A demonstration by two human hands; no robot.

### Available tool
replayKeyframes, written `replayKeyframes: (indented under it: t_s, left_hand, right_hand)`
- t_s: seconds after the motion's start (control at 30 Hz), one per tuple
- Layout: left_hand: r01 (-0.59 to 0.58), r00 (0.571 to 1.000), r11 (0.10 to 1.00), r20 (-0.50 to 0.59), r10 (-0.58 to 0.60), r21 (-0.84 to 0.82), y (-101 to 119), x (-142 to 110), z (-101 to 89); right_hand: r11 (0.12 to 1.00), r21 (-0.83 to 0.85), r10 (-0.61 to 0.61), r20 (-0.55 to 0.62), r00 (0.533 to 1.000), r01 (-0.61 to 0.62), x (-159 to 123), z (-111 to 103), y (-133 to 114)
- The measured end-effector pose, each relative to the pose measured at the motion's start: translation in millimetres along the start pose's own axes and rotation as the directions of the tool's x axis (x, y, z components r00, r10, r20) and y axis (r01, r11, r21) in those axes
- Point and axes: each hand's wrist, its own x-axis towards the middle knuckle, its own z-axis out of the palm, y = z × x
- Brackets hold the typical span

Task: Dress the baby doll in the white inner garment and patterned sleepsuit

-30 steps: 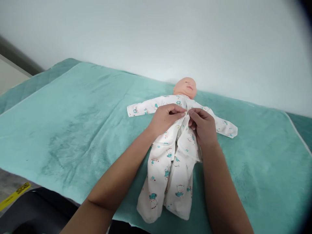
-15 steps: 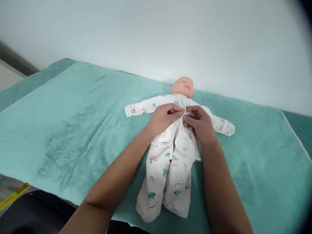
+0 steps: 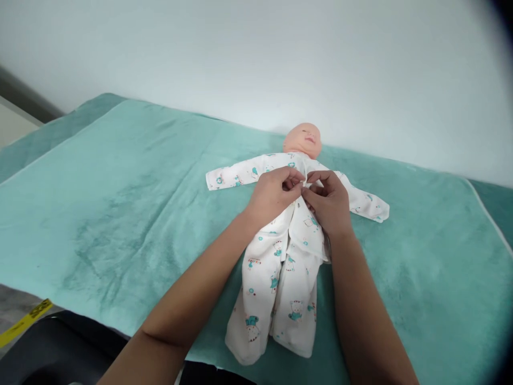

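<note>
A baby doll (image 3: pixel 303 139) lies on its back on a teal towel (image 3: pixel 120 198), head toward the wall. It wears a white sleepsuit (image 3: pixel 276 289) printed with small teal bears, sleeves spread to both sides. My left hand (image 3: pixel 272 194) and my right hand (image 3: pixel 326 202) meet over the doll's chest. Both pinch the two front edges of the sleepsuit together at the middle seam, fingers curled. What lies between the fingertips is too small to make out.
The towel covers a padded surface against a plain white wall (image 3: pixel 256 59). A dark object (image 3: pixel 60 347) and a strip of yellow tape (image 3: pixel 24 322) sit below the towel's near left edge.
Both hands have shifted slightly up the chest toward the doll's neck, still pinching the suit's front edges. The doll and towel have not moved.
</note>
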Motion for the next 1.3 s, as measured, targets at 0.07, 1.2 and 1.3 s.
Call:
replayKeyframes:
  t_s: [0.07, 1.2, 1.3]
  left_hand:
    - [-0.024, 1.0, 0.999, -0.016, 0.024, 0.04, 0.6, -0.4, 1.4]
    - [-0.212, 0.975, 0.838, 0.054, 0.214, 0.504, -0.8, -3.9, 9.2]
    - [-0.213, 0.975, 0.817, 0.056, 0.217, 0.536, 0.0, -5.3, 10.4]
  right_hand:
    - [1.0, 0.004, 0.007, -0.015, 1.0, -0.007, 0.3, 0.4, 1.5]
    - [0.996, -0.074, 0.057, -0.028, 0.998, -0.059, -0.2, 0.2, -1.4]
    - [0.996, -0.066, 0.051, -0.029, 0.998, -0.053, 0.7, -0.1, 0.4]
